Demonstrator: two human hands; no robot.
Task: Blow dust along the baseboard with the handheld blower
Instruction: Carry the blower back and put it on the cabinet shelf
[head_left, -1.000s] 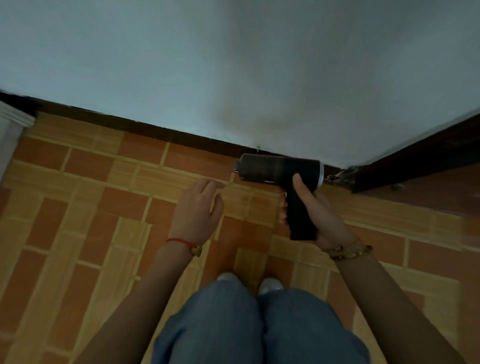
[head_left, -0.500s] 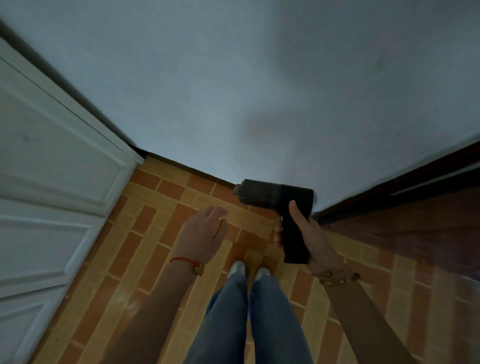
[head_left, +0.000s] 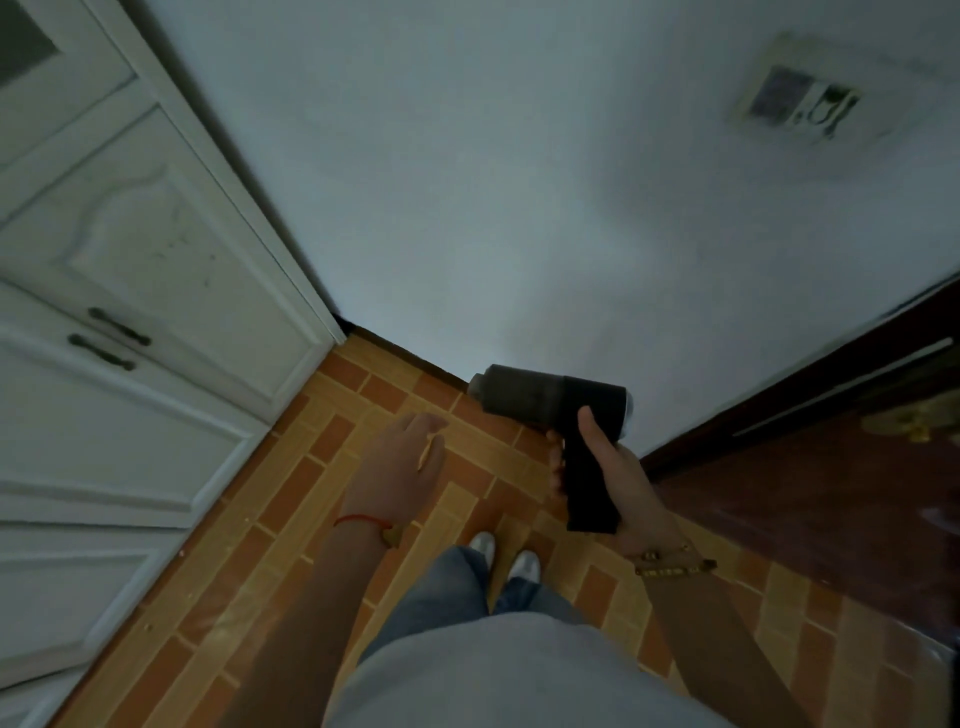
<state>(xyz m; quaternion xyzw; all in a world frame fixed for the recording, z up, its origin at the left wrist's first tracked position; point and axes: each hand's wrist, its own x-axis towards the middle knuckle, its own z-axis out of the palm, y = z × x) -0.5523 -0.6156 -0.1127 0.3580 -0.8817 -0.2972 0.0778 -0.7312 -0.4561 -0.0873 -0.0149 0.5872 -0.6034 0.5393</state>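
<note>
My right hand (head_left: 615, 467) grips the handle of a black handheld blower (head_left: 550, 400), held upright with its nozzle pointing left, above the floor. The dark baseboard (head_left: 405, 353) runs along the foot of the pale wall, just left of and beyond the nozzle. My left hand (head_left: 402, 465) hangs empty over the tiled floor, fingers relaxed, left of the blower and apart from it.
A white panelled cabinet (head_left: 130, 291) with dark handles fills the left side. A dark wooden door (head_left: 810, 467) stands at the right. Orange and tan brick-pattern tiles (head_left: 291, 499) cover the floor. My legs and shoes (head_left: 506, 553) are below. A wall switch plate (head_left: 795, 101) sits top right.
The view has risen and pulled back from the floor; the cabinet and more wall came into sight. The blower now sits higher above the baseboard. My left hand stays empty.
</note>
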